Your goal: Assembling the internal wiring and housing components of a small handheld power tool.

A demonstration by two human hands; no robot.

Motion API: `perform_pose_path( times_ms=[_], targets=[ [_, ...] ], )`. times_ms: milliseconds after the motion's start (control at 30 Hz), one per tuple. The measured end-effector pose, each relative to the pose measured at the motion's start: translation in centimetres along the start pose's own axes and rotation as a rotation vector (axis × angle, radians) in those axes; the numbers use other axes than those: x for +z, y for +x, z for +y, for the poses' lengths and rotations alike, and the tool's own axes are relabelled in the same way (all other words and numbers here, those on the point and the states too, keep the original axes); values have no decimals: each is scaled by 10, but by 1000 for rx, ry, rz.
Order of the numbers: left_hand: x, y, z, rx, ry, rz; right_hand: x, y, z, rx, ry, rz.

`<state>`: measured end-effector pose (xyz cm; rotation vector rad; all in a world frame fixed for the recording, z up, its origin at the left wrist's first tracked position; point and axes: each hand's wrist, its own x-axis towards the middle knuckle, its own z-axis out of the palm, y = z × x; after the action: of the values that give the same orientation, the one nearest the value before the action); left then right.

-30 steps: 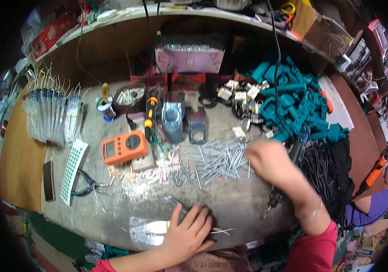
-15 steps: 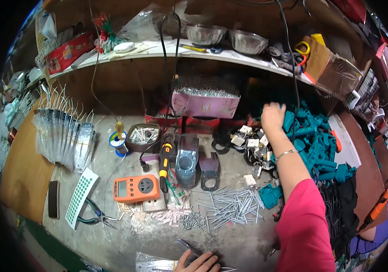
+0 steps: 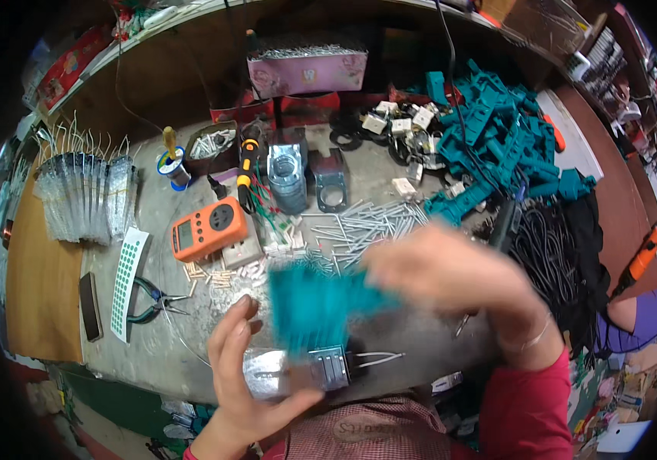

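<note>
My right hand (image 3: 439, 264), smeared by motion, grips a teal plastic housing (image 3: 309, 307) above the front of the bench. My left hand (image 3: 240, 383) is open beside it, thumb and fingers spread toward the housing. Below the housing, at the bench's front edge, lies a flat silver-wrapped part (image 3: 267, 369). A ribbed metal piece (image 3: 330, 366) and two white wires (image 3: 378, 357) show at its right end. The housing hides some of this part. At the back right is a heap of similar teal housings (image 3: 489, 130).
Long screws (image 3: 370, 226) and small pale sleeves (image 3: 286, 239) lie mid-bench. An orange meter (image 3: 209, 228), pliers (image 3: 152, 299) and a green-dotted sheet (image 3: 126, 284) are left. Black cords (image 3: 539, 249) lie right. A person in purple (image 3: 643, 318) is at far right.
My right hand has come from the teal heap to the front with a housing. My left hand has lifted and spread its fingers. The view has tilted downward.
</note>
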<state>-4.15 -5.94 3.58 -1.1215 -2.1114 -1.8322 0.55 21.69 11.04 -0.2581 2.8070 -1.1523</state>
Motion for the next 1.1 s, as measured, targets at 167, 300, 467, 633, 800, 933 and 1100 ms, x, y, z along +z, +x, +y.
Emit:
perform_pose_path(
  times_ms=[167, 300, 467, 633, 800, 933, 1100],
  targets=[
    [-23, 21, 37, 340, 331, -622, 59, -45, -9, -55, 331, -83],
    [-35, 10, 21, 303, 249, -448, 55, -67, 43, 397, 465, 434],
    [-35, -8, -7, -694, -1002, 196, 72, -62, 109, 673, -451, 541],
    [-41, -17, -13, -773, -1469, 86, 72, -63, 110, 714, -407, 559],
    [-41, -16, -17, -804, -1478, 127, 58, -64, 84, 552, -277, 760],
    [-37, -13, -21, -822, -1449, 87, 61, -49, 72, 374, -514, 611],
    [-39, -18, -25, -770, -915, -58, 77, -15, 70, 155, -542, 418]
  ],
)
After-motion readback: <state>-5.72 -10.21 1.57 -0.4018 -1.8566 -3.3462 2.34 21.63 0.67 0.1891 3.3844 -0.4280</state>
